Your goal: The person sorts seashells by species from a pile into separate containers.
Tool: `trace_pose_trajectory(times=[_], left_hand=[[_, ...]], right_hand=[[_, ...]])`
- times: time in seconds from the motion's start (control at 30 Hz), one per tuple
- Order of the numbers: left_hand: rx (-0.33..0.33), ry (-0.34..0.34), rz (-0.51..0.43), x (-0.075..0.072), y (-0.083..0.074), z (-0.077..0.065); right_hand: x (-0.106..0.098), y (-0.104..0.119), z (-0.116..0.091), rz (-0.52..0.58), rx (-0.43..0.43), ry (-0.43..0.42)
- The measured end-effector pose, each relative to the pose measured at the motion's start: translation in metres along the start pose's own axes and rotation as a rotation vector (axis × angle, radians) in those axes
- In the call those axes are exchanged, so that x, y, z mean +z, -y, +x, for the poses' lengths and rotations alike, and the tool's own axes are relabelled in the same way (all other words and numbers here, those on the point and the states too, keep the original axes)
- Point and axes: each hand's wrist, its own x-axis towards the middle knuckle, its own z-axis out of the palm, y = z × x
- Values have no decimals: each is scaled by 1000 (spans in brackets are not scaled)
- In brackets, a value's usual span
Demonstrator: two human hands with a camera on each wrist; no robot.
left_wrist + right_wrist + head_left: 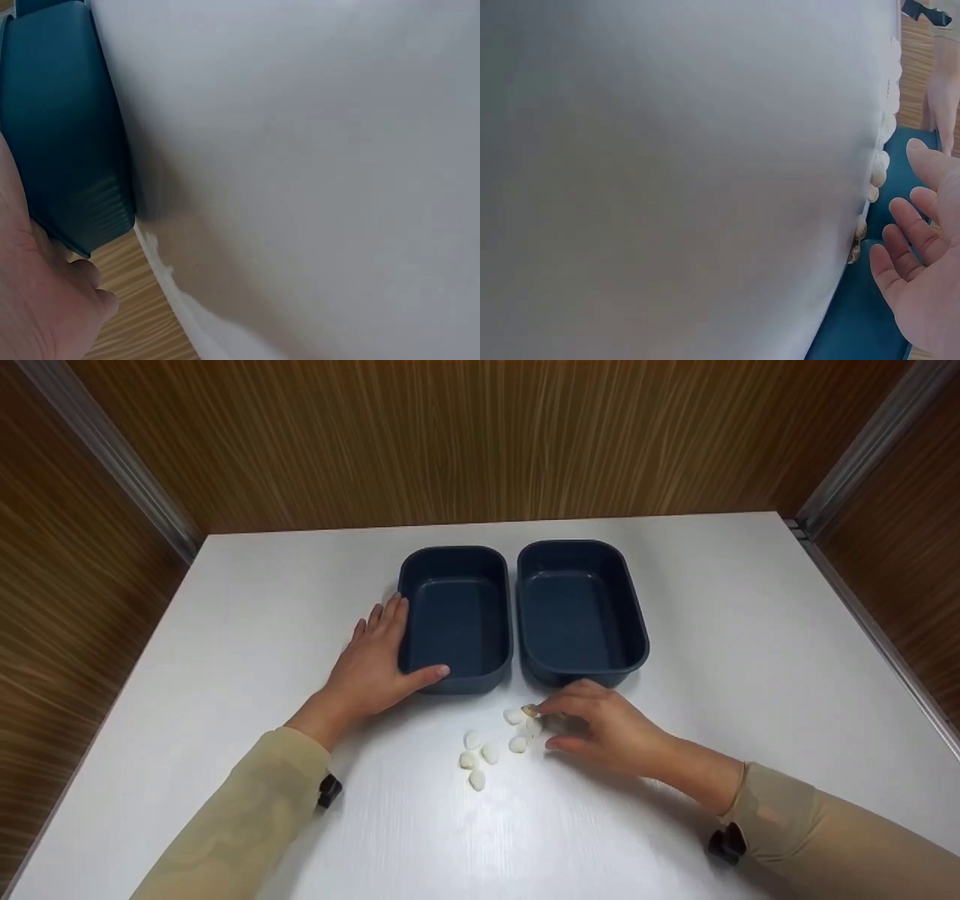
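Two dark blue rectangular bins stand side by side in the head view, the left bin (455,622) and the right bin (568,619). My left hand (369,670) rests on the left bin, fingers straight along its left side and thumb over the near rim. Several small whitish shell-like pieces (490,753) lie on the table in front of the bins. My right hand (611,727) is beside them, fingers spread from the thumb, its index fingertip right at a brownish shell-like piece (530,710). In the right wrist view, nothing shows between those fingers (911,262).
The white tabletop (247,675) is bounded by a wood-grain panel (487,442) at the back and more panels at both sides. A small black device (726,844) sits at the right cuff, and another black device (329,790) at the left.
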Motion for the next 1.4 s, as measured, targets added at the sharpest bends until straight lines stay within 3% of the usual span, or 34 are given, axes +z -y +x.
trace_pose_trajectory(times=[0.67, 0.87, 1.4], left_hand=[[10, -4, 8, -1, -1, -3], [4, 4, 13, -1, 0, -2], [10, 2, 9, -1, -1, -1]], right_hand=[[9, -3, 6, -52, -2, 83], [12, -5, 8, -68, -48, 77], [15, -4, 9, -64, -72, 92]])
